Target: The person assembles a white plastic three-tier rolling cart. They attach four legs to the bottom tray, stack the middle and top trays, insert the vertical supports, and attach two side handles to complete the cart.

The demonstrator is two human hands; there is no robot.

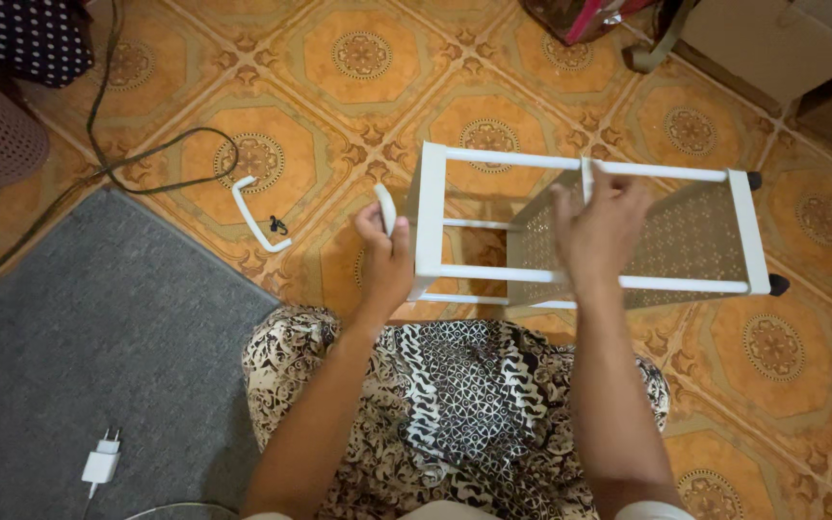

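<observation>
Orange patterned floor tiles (272, 87) carry a spare white handle (254, 214) at nine o'clock, while the left hand (384, 258) pinches another curved handle (386, 207) beside the white rack (589, 226), right hand (601, 226) gripping its rail; fitting seemingly needs alignment next.

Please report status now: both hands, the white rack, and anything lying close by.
Left hand shut on curved white handle beside white rack. Right hand grips rack's top bar. Second handle and black cable on tiled floor, apart.
</observation>
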